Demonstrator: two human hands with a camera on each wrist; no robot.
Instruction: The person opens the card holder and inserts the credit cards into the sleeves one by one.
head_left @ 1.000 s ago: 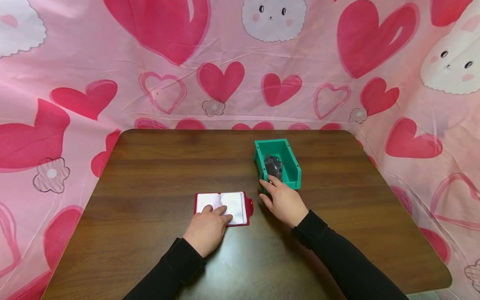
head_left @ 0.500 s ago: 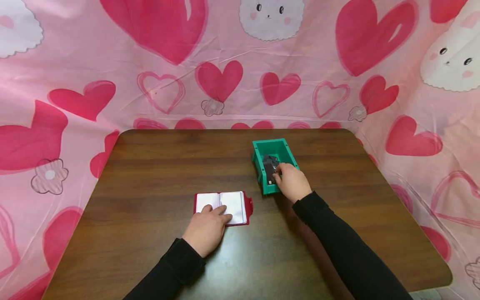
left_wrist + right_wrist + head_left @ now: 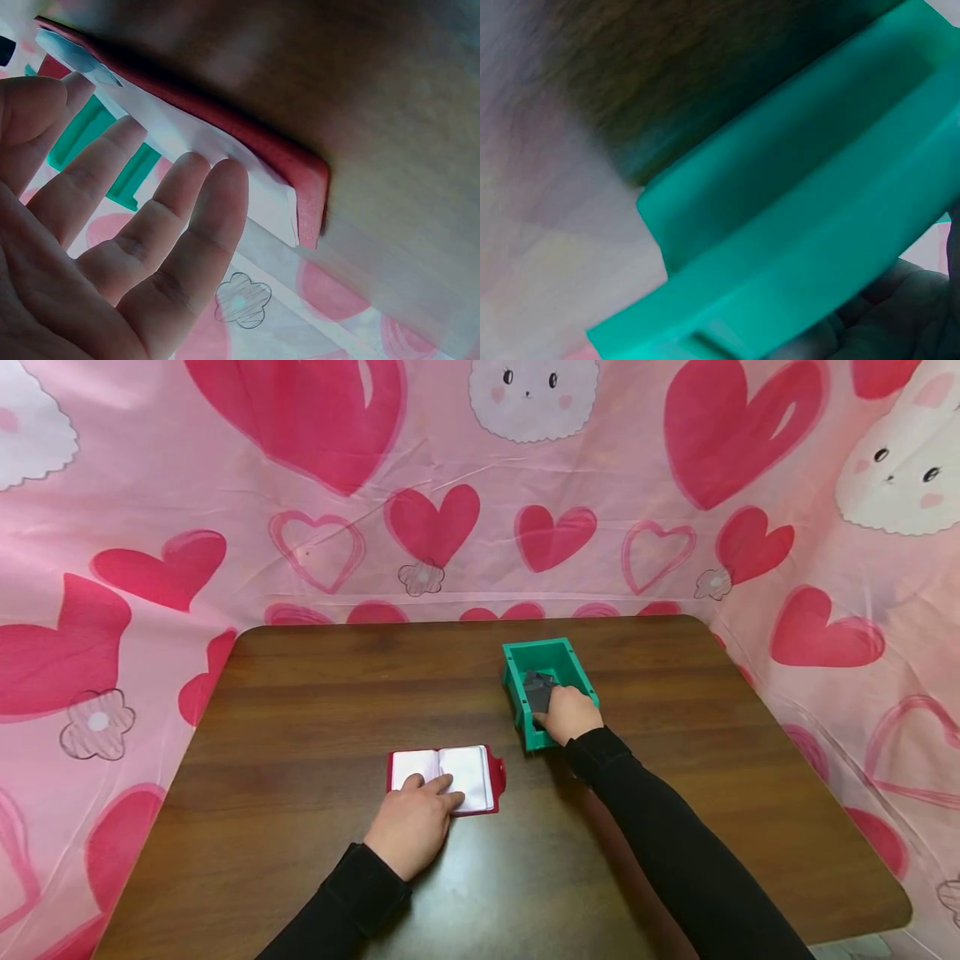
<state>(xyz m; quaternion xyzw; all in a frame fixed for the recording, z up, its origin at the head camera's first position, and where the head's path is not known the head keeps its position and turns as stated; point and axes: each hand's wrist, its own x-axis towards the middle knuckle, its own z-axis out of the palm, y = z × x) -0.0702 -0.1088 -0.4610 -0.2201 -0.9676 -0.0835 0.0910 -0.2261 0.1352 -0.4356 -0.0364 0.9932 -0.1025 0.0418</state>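
A small red booklet (image 3: 468, 770) lies spread on the table, white pages up, with a red tab at its right edge. My left hand (image 3: 409, 827) rests on its lower part, fingers extended over the pages. In the left wrist view, the straight fingers of that hand (image 3: 142, 240) reach the white page above the red cover (image 3: 309, 187). My right hand (image 3: 572, 717) reaches over the front of a green bin (image 3: 540, 740), among dark flat pieces (image 3: 537, 688). Its fingertips are hidden, so I cannot tell what they hold. The bin wall (image 3: 795, 202) covers much of the right wrist view.
The brown wooden table (image 3: 337, 693) has rounded far corners. A pink cloth (image 3: 315, 443) with hearts and animal faces hangs behind it and along both sides. The bin stands beyond the booklet, to its right.
My right hand moved from the bin's near left corner to its right side, then lower and deeper among the dark pieces. The bin turned slightly. The left hand stayed on the booklet.
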